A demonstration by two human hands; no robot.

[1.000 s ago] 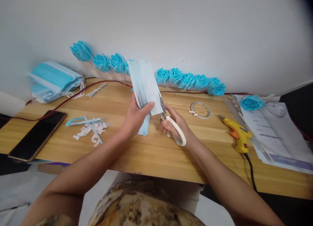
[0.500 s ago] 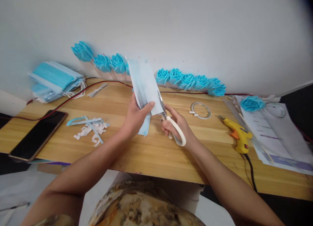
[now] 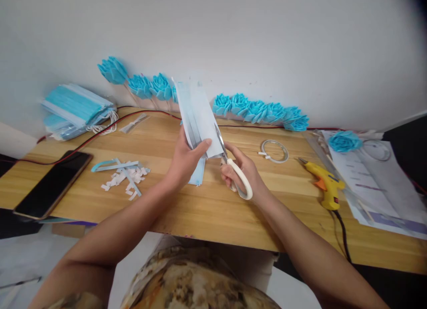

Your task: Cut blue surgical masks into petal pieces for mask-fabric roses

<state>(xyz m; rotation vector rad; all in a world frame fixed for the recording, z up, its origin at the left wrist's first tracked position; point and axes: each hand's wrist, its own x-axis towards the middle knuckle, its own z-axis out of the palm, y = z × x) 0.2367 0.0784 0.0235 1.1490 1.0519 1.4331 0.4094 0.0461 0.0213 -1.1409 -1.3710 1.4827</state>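
My left hand grips a pale blue face mask without ear loops, holding it up above the table with the thumb on its face. In my right hand is a pair of scissors with white handles, fingers in the loops. The blades lie along the mask's right edge, close to its lower corner. Below the held mask, another light blue piece rests on the table, partly covered by my left hand and the mask.
Blue flowers line the wall. Left are stacked masks, a phone and scraps with blue strips. To the right lie a tape roll, a yellow glue gun and papers. A red-black cable crosses the table.
Almost nothing differs. The scissors' handles have shifted very slightly, while the mask stays in the same place in my left hand.
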